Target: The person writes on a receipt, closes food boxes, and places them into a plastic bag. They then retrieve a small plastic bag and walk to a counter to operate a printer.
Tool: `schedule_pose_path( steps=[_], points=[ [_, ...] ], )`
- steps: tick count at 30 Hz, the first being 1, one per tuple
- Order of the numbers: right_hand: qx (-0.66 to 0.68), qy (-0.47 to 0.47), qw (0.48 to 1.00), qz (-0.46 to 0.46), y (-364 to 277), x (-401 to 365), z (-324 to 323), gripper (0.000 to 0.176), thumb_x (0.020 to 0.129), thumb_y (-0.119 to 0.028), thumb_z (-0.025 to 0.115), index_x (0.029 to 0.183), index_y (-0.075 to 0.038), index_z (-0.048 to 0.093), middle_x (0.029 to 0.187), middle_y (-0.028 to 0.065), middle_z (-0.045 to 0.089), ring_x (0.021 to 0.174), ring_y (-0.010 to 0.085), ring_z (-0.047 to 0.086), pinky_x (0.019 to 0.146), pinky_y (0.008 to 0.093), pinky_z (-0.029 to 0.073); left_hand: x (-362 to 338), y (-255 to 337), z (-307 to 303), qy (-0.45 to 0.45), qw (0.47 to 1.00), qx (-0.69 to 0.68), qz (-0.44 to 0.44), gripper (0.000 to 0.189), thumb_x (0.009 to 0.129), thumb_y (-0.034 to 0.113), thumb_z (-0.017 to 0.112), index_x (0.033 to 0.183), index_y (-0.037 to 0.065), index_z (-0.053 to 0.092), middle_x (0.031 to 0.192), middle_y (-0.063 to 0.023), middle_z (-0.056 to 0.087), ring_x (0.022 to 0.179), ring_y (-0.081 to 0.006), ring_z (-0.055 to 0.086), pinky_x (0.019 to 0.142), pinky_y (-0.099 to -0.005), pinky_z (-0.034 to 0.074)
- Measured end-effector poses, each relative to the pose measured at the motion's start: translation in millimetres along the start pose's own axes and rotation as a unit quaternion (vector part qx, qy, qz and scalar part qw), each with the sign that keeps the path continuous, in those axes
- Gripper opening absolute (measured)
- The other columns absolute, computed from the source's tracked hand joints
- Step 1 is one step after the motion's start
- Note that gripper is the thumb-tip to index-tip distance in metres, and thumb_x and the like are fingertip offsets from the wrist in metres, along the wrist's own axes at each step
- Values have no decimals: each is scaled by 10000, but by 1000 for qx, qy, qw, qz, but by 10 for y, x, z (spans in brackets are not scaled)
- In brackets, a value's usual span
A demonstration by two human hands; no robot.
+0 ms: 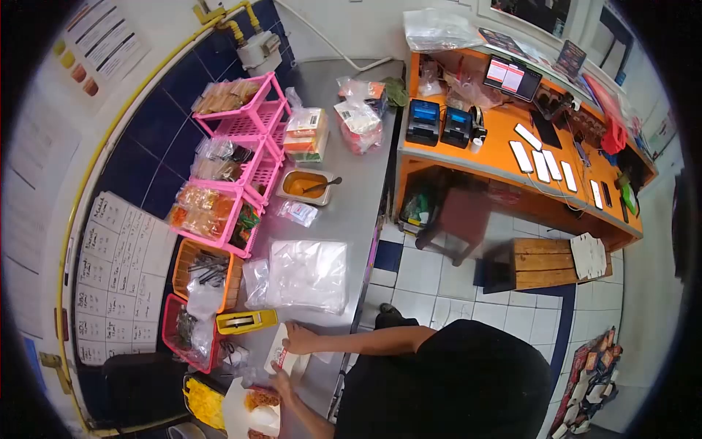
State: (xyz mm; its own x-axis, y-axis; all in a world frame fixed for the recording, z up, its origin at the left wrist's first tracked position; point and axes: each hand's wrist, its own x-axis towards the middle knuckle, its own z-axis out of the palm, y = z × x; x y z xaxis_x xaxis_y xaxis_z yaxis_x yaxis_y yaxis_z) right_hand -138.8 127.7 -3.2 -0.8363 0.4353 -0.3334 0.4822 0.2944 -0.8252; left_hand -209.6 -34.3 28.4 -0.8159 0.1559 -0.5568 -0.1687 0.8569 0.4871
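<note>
A white paper food box (pixel 297 366) with red print stands on the steel counter in front of me. My right hand (pixel 301 339) has its fingers closed over the far side of the box. My left hand (pixel 282 383) grips the near side, by the red print. Beside the left wrist lies an open white box (pixel 235 411) with fried chicken (pixel 260 399) and white rice (pixel 265 420) in it, cut off by the view's lower edge. A black tray of yellow shredded food (pixel 204 402) sits to its left. Just beyond the hands rests a yellow tape dispenser (pixel 248 322).
Clear plastic bags (pixel 308 276) are stacked on the counter. Orange (pixel 232 285) and red (pixel 175 344) baskets and a pink tiered rack (pixel 238 212) line the wall. Farther back is a metal pan of sauce (pixel 306 184). An orange desk (pixel 468 157) and a stool (pixel 457 216) stand across the aisle.
</note>
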Motion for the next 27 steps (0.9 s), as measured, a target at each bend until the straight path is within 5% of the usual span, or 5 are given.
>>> schedule_pose_path(
  steps=[9,15,18,20,27],
  points=[
    [-252,260,917,-166,880,49,508,552,977,-397,530,1234,92,550,1106,258,634,1006,401,614,857,545,458,-168,-397,608,238,924,-136,268,530,1002,315,527,1388,-41,456,1352,-234,554,1284,-375,509,1093,-437,373],
    [-139,130,972,-136,111,-164,-148,591,964,-322,583,1342,115,458,1198,350,578,1080,492,571,956,526,443,-403,-162,329,180,951,-175,179,726,915,332,659,1433,-66,343,1486,-312,375,1352,-470,408,1056,-478,425],
    [-178,141,937,-266,-58,-381,-433,729,859,-352,717,1390,58,432,1423,326,430,1306,469,435,1059,536,381,-499,-243,82,186,927,-147,290,727,834,354,749,1369,-23,432,1540,-309,287,1397,-483,341,1102,-462,389],
    [-278,-86,875,-387,-353,-484,-679,919,702,-384,849,1431,-31,416,1584,262,220,1466,461,205,1173,575,239,-496,-190,-152,119,938,-36,325,709,804,378,774,1334,21,467,1555,-299,262,1426,-476,294,1136,-476,344],
    [-510,-183,742,-395,-408,-149,-469,859,593,-401,889,1297,-100,499,1593,172,231,1502,401,139,1195,616,141,-329,105,-319,-25,866,333,372,674,671,399,865,1200,107,565,1600,-244,185,1448,-524,184,1157,-601,279]
  ],
)
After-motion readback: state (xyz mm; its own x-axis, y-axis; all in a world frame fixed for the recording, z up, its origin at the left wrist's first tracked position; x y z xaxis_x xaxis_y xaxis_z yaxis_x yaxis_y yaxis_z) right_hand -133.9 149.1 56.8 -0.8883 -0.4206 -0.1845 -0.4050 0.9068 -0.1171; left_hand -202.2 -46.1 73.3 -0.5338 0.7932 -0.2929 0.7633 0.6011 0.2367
